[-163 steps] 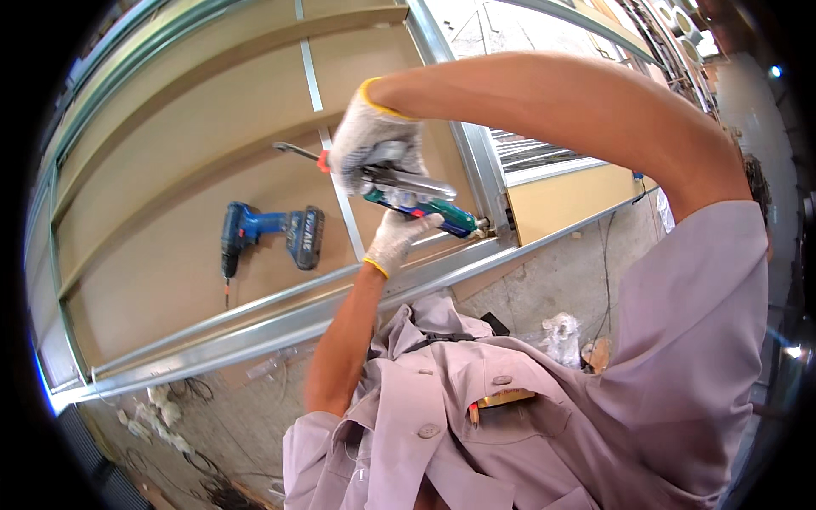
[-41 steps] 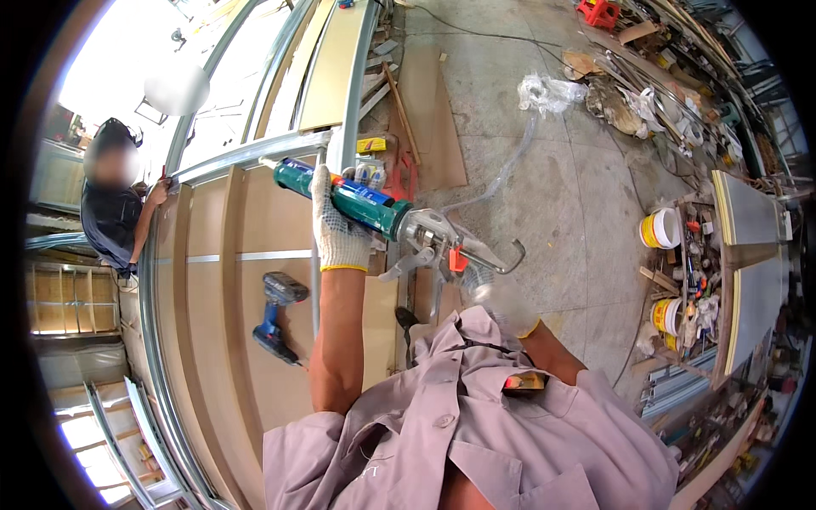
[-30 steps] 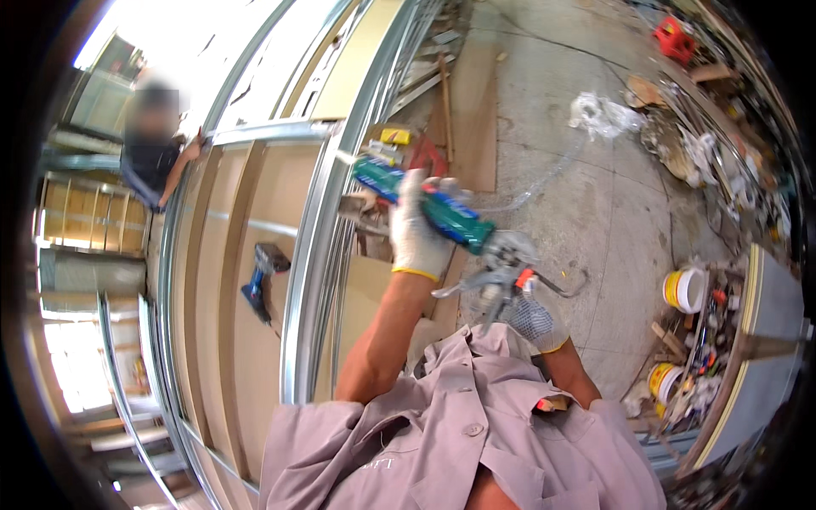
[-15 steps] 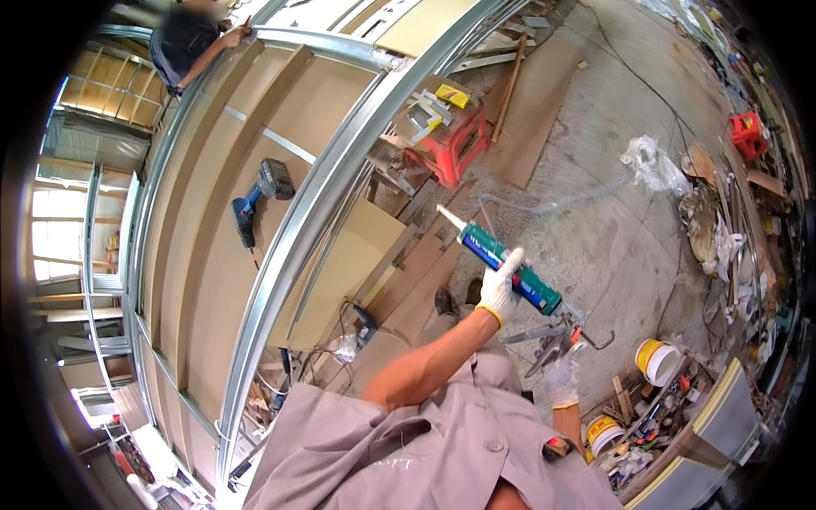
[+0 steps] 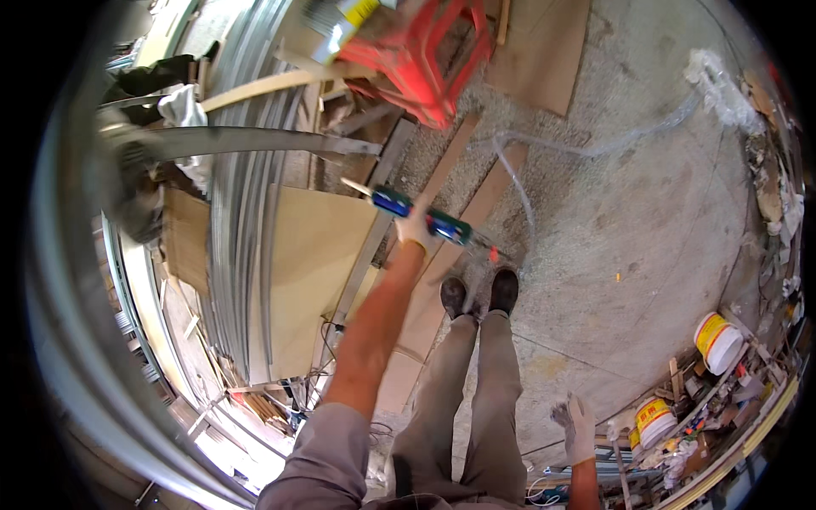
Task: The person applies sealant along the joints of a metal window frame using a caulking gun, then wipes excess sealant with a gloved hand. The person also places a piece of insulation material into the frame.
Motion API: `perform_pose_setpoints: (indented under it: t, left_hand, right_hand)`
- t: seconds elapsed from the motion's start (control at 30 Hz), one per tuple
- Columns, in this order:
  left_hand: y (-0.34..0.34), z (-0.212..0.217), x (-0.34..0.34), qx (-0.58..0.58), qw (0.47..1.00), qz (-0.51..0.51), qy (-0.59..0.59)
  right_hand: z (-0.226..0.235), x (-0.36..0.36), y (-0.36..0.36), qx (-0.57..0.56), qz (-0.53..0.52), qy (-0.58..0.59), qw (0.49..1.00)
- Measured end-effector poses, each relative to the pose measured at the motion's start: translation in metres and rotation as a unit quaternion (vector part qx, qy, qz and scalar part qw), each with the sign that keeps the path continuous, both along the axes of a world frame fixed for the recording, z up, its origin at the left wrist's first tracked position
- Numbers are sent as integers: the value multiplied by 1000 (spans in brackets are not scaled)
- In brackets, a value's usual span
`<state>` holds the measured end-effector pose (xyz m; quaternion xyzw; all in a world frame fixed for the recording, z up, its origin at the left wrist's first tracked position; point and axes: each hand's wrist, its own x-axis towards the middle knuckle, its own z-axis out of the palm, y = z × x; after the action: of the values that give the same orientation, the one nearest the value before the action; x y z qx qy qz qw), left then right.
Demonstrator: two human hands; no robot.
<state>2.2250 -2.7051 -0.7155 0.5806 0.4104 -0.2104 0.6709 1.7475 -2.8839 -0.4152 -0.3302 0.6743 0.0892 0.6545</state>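
Concrete floor (image 5: 646,229), red stool (image 5: 416,51), plywood boards (image 5: 314,263)

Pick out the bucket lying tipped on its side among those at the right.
The upper bucket, farthest up the right edge: it lies tilted with its white open end facing out. The lower bucket, closer to the right hand, stands more upright.

Arms apart, both hands gloved

The left hand (image 5: 414,228) is stretched forward and clenched (bare forearm showing); the right hand (image 5: 578,427) hangs low, fingers loosely spread.
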Motion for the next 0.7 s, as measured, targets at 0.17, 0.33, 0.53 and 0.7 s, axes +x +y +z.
perform_pose_setpoints:
  t: [0.17, 0.33, 0.53, 0.7]
  left_hand:
    - [23, -160, 94, 41, 987, -154, -13]
    - [172, -225, 207, 157, 899, -366, -183]
    - [69, -82, 101, 312, 847, -343, -262]
    - [53, 116, -91, 305, 910, -280, -11]
  right_hand:
    - [-64, -26, 26, 16, -56, 111, 992]
    - [-152, 5, 34, 47, 3, 73, 996]
    - [-116, 6, 33, 43, 2, 68, 997]
    - [-26, 84, 12, 26, 120, -39, 992]
